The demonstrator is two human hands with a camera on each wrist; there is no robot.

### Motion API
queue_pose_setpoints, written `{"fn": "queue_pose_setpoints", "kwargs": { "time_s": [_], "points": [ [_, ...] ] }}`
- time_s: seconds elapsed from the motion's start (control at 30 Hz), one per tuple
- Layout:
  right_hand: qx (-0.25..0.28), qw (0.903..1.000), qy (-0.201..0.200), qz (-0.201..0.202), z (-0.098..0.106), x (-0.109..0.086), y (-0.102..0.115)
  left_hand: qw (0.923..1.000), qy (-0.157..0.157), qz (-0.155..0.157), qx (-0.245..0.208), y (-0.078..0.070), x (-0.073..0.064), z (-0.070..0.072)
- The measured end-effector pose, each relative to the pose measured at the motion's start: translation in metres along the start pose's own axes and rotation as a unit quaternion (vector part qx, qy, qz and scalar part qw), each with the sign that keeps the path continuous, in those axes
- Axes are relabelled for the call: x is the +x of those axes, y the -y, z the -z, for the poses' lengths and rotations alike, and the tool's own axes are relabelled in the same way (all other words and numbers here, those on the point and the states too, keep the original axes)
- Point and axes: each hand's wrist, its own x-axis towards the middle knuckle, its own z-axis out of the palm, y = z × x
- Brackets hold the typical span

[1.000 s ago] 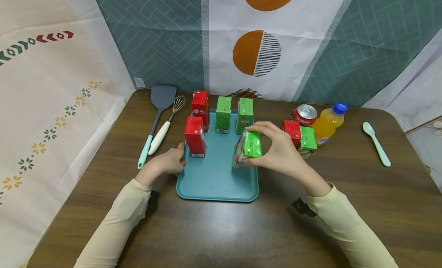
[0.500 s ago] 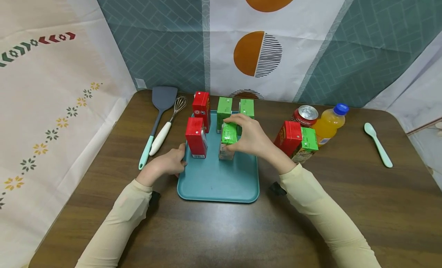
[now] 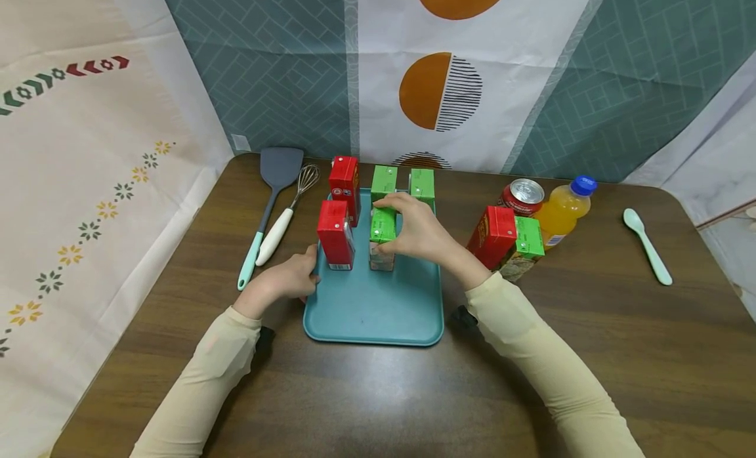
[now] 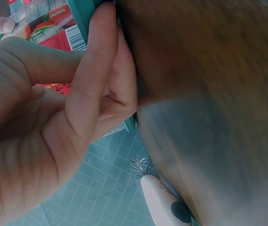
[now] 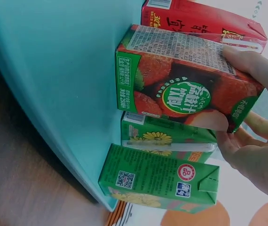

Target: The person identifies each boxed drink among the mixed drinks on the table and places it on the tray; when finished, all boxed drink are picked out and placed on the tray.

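Observation:
My right hand (image 3: 420, 229) pinches the upper part of a litchi juice box (image 5: 185, 80) with green ends, thumb on one side and fingers on the other. The box stands upright on the teal tray (image 3: 372, 317), its base at the tray floor. Beside it on the left is a red drink box (image 3: 335, 238), with another red box (image 3: 344, 182) behind. Two green drink boxes (image 3: 384, 178) stand at the tray's back, partly hidden by the right hand. At the left rim, my left hand (image 3: 289, 277) grips the tray between thumb and fingers.
Left of the tray lie a spatula (image 3: 266, 212) and a whisk (image 3: 276, 233). To the right stand a red box (image 3: 492, 238), a green box (image 3: 527, 238), a soda can (image 3: 525, 194) and an orange drink bottle (image 3: 560, 212). Further right lies a spoon (image 3: 646, 248).
My right hand has carried the litchi juice box leftward across the tray, from its right side to beside the front red box, and straightened it upright. The left hand has stayed at the rim.

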Motion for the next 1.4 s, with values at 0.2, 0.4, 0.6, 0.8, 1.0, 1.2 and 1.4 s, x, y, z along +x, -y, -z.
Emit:
{"fn": "queue_pose_setpoints", "kwargs": {
  "time_s": [0.2, 0.4, 0.6, 0.8, 1.0, 1.2, 1.4],
  "points": [
    [-0.026, 0.9992, 0.007, 0.028, 0.0, -0.006, 0.0, 1.0, -0.003, -0.005, 0.002, 0.0, 0.001, 0.0],
    [-0.021, 0.9984, 0.007, 0.052, 0.005, -0.022, 0.001, 0.9999, -0.007, -0.003, 0.01, -0.001, 0.001, 0.001],
    [0.084, 0.9947, -0.046, 0.039, 0.024, -0.049, 0.001, 0.9999, -0.006, 0.0, 0.015, -0.001, 0.001, 0.001],
    [0.107, 0.9852, -0.124, 0.05, 0.054, -0.079, -0.001, 0.9999, -0.003, 0.001, 0.014, 0.0, 0.001, 0.001],
    [0.021, 0.9826, -0.174, 0.061, 0.083, -0.109, -0.014, 1.0, 0.0, 0.001, 0.008, 0.0, 0.001, 0.001],
    [-0.049, 0.9789, -0.187, 0.067, 0.108, -0.135, -0.031, 1.0, -0.001, -0.002, 0.005, 0.0, 0.001, 0.001],
    [-0.085, 0.9778, -0.187, 0.041, 0.117, -0.151, -0.059, 1.0, -0.001, -0.007, 0.0, 0.0, 0.0, 0.0]
  ]
}}
